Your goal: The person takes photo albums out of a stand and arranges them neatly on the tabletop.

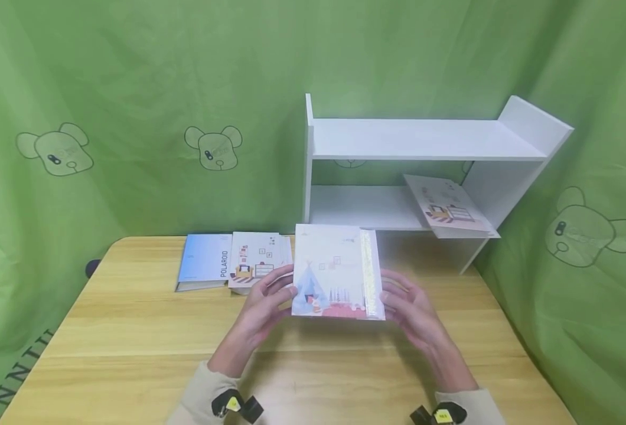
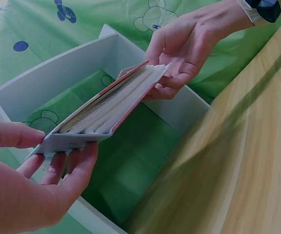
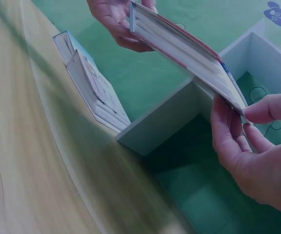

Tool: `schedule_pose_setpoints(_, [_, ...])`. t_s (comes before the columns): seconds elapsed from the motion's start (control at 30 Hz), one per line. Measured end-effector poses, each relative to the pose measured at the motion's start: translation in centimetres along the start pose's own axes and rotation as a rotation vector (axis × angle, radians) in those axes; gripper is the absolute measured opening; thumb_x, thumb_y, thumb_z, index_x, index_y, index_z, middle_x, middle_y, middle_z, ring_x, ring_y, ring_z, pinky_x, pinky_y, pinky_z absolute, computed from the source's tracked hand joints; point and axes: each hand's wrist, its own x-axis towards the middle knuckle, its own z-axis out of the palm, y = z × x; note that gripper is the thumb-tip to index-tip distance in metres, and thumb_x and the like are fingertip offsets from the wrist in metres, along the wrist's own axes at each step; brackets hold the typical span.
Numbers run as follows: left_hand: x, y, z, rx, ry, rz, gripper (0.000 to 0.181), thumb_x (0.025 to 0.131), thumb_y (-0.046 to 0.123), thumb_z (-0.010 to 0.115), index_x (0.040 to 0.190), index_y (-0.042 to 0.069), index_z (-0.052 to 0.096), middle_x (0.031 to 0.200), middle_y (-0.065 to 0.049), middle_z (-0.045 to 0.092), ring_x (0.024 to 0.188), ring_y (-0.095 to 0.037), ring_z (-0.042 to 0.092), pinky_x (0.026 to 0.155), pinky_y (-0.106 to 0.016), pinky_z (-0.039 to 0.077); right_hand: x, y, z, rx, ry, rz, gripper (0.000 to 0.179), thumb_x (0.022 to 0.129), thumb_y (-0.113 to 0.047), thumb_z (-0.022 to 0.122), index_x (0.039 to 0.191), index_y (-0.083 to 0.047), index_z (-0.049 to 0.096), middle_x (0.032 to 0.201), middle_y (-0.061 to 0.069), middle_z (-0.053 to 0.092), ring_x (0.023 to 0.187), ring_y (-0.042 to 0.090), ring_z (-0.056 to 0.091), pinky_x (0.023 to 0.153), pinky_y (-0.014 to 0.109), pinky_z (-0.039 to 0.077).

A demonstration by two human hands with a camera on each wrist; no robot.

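Between both hands hangs a pale photo album [image 1: 329, 271], its cover printed with a blue tent and a glittery strip down the right side. My left hand [image 1: 265, 304] pinches its left edge, thumb on the cover and fingers beneath. On the opposite edge, my right hand [image 1: 411, 307] holds it the same way. The left wrist view shows the page block [image 2: 109, 105] from the side, closed between the covers. In the right wrist view, the right thumb and fingers [image 3: 223, 126] grip one end of the album above the table.
A blue album marked POLAROID [image 1: 202, 260] and a white illustrated album [image 1: 257, 257] lie at the table's back edge. A white two-tier shelf [image 1: 414, 139] stands at the back right; another illustrated album [image 1: 448, 206] leans on its lower board, jutting past the front. Green curtain surrounds the table.
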Motion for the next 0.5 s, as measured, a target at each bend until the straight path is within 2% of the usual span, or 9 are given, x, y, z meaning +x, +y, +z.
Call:
schedule_pose_setpoints(0.27, [-0.5, -0.1, -0.7, 0.005, 0.011, 0.009, 0.059, 0.093, -0.005, 0.062, 0.149, 0.002, 0.045, 0.141, -0.021, 0.054, 0.112, -0.027, 0.063, 0.095, -0.045, 0.058, 0.3, 0.3, 0.8, -0.045, 0.024, 0.02, 0.05, 0.098, 0.01, 0.054, 0.145, -0.001, 0.044, 0.121, 0.006, 0.07, 0.104, 0.022, 0.07, 0.087, 0.04, 0.063])
schedule_pose_setpoints(0.5, [-0.7, 0.0, -1.2, 0.013, 0.054, 0.003, 0.058, 0.091, -0.006, 0.063, 0.147, 0.003, 0.048, 0.139, -0.02, 0.056, 0.111, -0.028, 0.064, 0.094, -0.046, 0.058, 0.5, 0.5, 1.6, -0.078, 0.061, 0.046, 0.058, 0.095, 0.008, 0.06, 0.149, 0.004, 0.037, 0.122, 0.006, 0.069, 0.107, 0.023, 0.069, 0.089, 0.041, 0.062])
